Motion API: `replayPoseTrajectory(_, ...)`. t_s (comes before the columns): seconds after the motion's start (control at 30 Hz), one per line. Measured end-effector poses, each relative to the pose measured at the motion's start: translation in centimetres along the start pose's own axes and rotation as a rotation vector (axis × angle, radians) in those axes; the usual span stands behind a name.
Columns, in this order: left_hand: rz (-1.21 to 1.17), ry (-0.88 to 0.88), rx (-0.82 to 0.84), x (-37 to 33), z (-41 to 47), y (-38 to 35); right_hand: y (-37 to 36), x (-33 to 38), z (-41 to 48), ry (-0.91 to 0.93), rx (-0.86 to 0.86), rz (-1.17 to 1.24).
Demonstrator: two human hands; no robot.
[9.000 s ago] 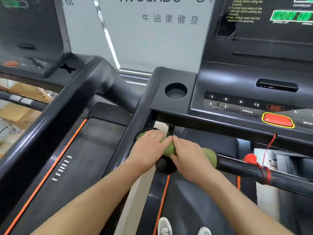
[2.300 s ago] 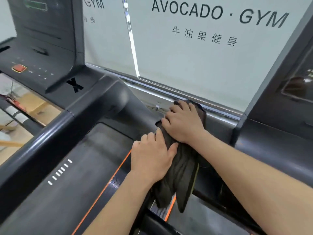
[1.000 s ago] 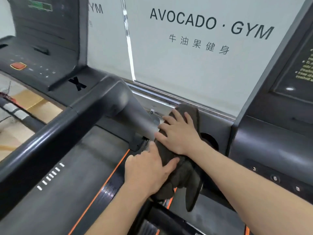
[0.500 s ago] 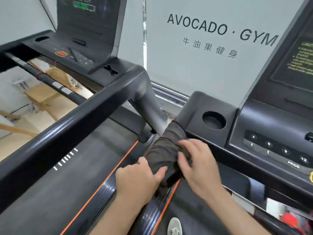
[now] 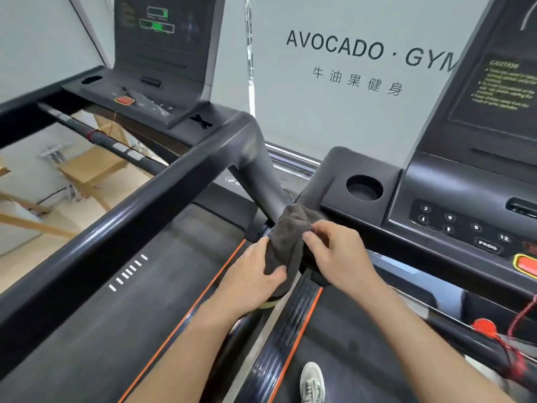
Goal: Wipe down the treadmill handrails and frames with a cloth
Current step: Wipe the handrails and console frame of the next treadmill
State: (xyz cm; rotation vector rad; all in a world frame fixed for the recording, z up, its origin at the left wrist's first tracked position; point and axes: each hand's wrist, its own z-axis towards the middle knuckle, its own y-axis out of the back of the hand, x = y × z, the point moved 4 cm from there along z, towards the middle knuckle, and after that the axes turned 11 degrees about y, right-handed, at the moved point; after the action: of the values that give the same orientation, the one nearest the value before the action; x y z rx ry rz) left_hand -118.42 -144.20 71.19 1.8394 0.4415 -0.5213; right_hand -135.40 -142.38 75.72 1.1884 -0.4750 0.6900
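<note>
A dark grey-brown cloth [image 5: 286, 237] is wrapped over the left frame arm [image 5: 309, 196] of the treadmill I stand on, just below its console tray with the round cup holder [image 5: 364, 188]. My left hand [image 5: 255, 279] grips the lower part of the cloth from the left. My right hand [image 5: 337, 251] pinches its upper right side with the fingertips. The arm under the cloth is hidden. A horizontal front handrail [image 5: 470, 341] with a red safety clip runs to the lower right.
The neighbouring treadmill's thick black handrail [image 5: 122, 219] crosses diagonally on the left, its upright [image 5: 258, 175] passing close behind the cloth. Its belt [image 5: 139, 292] lies below. My console's buttons [image 5: 465, 228] and red stop key are at the right. My shoe [image 5: 312, 382] stands on the belt.
Both hands slid the cloth down the frame arm from near the window toward me. My view swung left and down, bringing the neighbouring console into sight.
</note>
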Motion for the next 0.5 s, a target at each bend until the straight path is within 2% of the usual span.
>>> replayPoseTrajectory(0.07,-0.397,0.054,0.18,0.0,0.4,1.0,0.1,2.9,-0.7,0.0,0.018,0.253)
replayPoseTrajectory(0.1,-0.544,0.1,0.208,0.4,0.4,1.5,-0.4,4.4,-1.4,-0.006,0.042,0.399)
replayPoseTrajectory(0.17,-0.615,0.136,0.22,1.2,-0.1,2.1,-2.4,7.1,-3.4,-0.021,0.131,0.54)
replayPoseTrajectory(0.23,-0.549,0.144,0.286,1.9,-1.2,1.8,-4.7,8.1,-5.2,-0.059,0.2,0.551)
replayPoseTrajectory(0.33,-0.374,0.199,0.351,3.2,-2.4,0.4,-6.1,6.0,-7.4,-0.288,0.188,0.563)
replayPoseTrajectory(0.5,0.203,0.143,0.019,2.1,-2.6,-1.1,-5.0,-0.4,-10.1,-0.627,0.088,0.418)
